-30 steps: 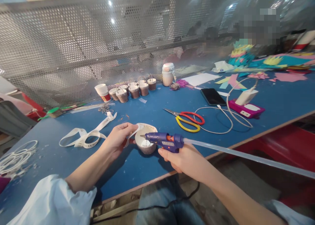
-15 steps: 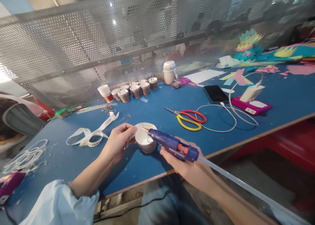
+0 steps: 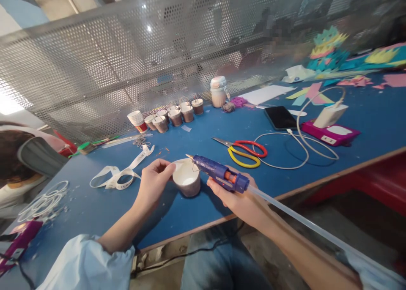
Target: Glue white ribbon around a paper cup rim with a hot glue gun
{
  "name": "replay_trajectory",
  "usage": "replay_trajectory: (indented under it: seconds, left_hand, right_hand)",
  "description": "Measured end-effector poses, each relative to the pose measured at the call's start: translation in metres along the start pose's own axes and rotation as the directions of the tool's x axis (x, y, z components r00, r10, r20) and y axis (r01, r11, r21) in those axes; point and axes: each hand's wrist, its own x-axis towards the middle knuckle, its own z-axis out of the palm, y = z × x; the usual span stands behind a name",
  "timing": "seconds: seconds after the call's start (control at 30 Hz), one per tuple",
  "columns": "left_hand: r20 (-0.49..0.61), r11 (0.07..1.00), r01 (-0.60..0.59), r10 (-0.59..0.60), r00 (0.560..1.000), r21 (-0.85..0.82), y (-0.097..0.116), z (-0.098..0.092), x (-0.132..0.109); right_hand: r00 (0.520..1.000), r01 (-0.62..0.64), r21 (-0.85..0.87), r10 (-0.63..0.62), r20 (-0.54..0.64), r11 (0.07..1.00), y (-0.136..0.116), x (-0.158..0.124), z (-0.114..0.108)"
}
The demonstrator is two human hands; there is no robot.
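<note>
While your left hand pinches the rim of the small paper cup between thumb and fingers, your right hand is closed around the grip of the blue glue gun. The cup stands upright on the blue table, near the front edge and between your two hands. The gun's metal nozzle points to the left and reaches over the far side of the cup's rim; whether it touches the rim, I cannot tell. A long clear glue stick comes out from the back of the gun and runs to the lower right, past the table edge.

To the left of the cup lies a white printed ribbon in loose loops. Farther away a row of small brown cups stands — beside it, on the left, a stack of paper cups. On the right are red and yellow scissors, a white cable, a dark phone and a pink box with a white charger on it.
</note>
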Motion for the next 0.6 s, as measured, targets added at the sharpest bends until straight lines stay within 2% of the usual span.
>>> replay_trajectory:
  seconds: [0.13, 0.33, 0.6]
  left_hand:
    - [-0.041, 0.986, -0.089, 0.095, 0.995, 0.142, -0.0038, -0.0012, 0.0020]
    - [-0.007, 0.971, -0.195, 0.198, 0.980, 0.141, -0.0026, 0.0003, 0.0003]
    - [0.104, 0.987, -0.112, 0.101, 0.989, 0.113, 0.0036, 0.0016, 0.0033]
  right_hand:
    - [0.999, -0.038, 0.016, 0.038, 0.006, 0.999, 0.0016, -0.0027, -0.0009]
    - [0.999, -0.027, 0.030, 0.026, 0.018, 0.999, 0.0087, -0.0046, -0.0012]
    - [0.998, -0.062, 0.021, 0.062, -0.009, 0.998, 0.0063, -0.0061, -0.0085]
